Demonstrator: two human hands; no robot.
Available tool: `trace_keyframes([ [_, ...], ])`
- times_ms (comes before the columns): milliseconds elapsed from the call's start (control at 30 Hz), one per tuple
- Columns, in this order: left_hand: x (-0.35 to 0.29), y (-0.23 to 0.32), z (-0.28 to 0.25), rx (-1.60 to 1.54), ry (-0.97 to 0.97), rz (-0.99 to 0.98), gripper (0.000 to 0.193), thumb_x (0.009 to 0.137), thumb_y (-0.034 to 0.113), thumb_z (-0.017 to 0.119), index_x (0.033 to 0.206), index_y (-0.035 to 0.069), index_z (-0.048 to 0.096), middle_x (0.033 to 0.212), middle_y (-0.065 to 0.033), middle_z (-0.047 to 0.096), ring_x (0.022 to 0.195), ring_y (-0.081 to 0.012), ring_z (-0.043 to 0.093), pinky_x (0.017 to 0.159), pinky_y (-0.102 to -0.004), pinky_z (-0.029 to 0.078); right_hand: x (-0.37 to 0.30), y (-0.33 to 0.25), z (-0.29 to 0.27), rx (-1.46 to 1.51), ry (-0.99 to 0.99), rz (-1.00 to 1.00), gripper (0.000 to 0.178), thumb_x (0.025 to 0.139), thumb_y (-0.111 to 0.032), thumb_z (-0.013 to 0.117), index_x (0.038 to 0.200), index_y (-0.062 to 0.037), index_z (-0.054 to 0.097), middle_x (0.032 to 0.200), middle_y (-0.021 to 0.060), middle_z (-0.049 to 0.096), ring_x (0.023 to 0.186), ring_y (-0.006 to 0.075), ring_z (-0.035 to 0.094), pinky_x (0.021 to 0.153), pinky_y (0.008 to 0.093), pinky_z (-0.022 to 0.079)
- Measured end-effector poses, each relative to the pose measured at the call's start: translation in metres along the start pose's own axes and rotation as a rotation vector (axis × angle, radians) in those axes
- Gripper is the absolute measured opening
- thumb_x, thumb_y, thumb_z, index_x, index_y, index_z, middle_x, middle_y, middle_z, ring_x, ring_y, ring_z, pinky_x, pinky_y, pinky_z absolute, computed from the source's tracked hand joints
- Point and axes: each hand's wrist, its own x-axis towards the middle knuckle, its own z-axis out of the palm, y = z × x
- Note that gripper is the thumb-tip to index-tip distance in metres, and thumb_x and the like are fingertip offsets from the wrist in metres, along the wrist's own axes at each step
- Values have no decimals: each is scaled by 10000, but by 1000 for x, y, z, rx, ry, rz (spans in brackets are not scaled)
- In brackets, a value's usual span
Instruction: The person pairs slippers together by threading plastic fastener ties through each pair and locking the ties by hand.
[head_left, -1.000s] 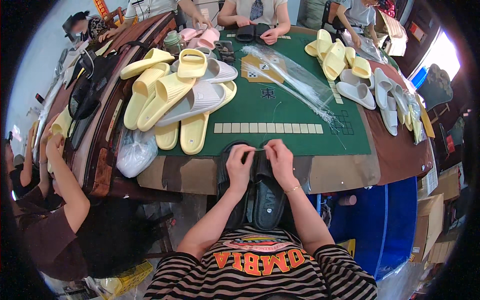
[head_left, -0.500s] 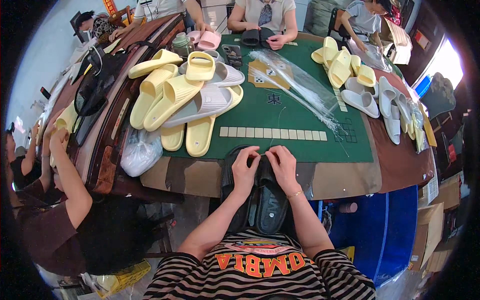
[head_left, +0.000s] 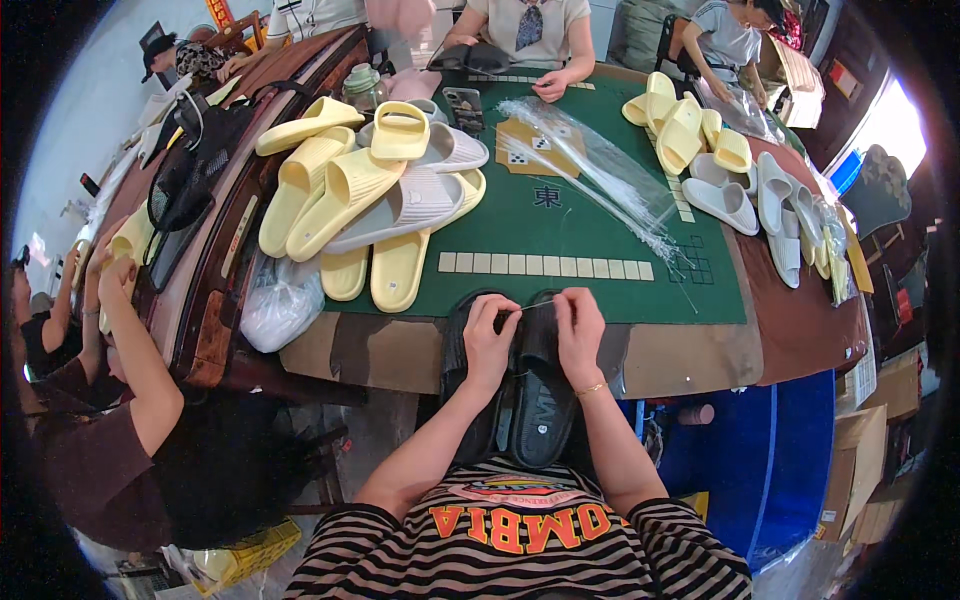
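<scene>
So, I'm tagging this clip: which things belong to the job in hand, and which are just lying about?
In the job:
- thin strand, between left hand and right hand
- black slippers, below them
- probably the white strand bundle

Lying about, apparently:
- phone
- glass jar
- black mesh bag

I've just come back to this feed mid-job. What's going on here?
The person's left hand pinches a thin strand, which runs across to the right hand's fingertips; that grip is too small to judge. Below the hands, a pair of black slippers sits side by side at the near edge of the green mat. Yellow and gray slides lie piled to the left, and a clear bag of white strands lies further back.
</scene>
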Motion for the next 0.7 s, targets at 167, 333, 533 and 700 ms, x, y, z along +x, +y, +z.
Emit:
trace_keyframes([
  [167,0,0,0,2,-12,13,124,798,12,698,893,10,619,938,-99,618,897,-248,623,812,-328,487,5,-5,4,-73,-168,-166,104,860,-86,671,874,-19,592,797,126,588,728,303,573,648,387,468],
  [333,0,-1,0,-9,-20,-13,125,802,13,696,900,9,619,944,-100,620,898,-248,626,816,-329,488,7,-2,7,-58,-131,-222,101,849,-70,673,853,-21,585,804,120,595,737,298,566,654,385,468],
  [533,1,0,1,2,-35,9,127,807,-1,687,909,7,613,939,-101,621,895,-250,625,814,-328,487,6,-3,2,-93,-95,-168,105,848,-94,679,849,-34,592,777,111,580,725,294,559,640,379,464],
  [700,0,0,0,-5,-39,-11,117,817,7,678,913,7,611,934,-103,622,891,-251,625,808,-326,486,6,-4,5,-105,-217,-178,119,833,-94,698,851,-26,603,794,109,601,738,287,575,643,372,475],
])
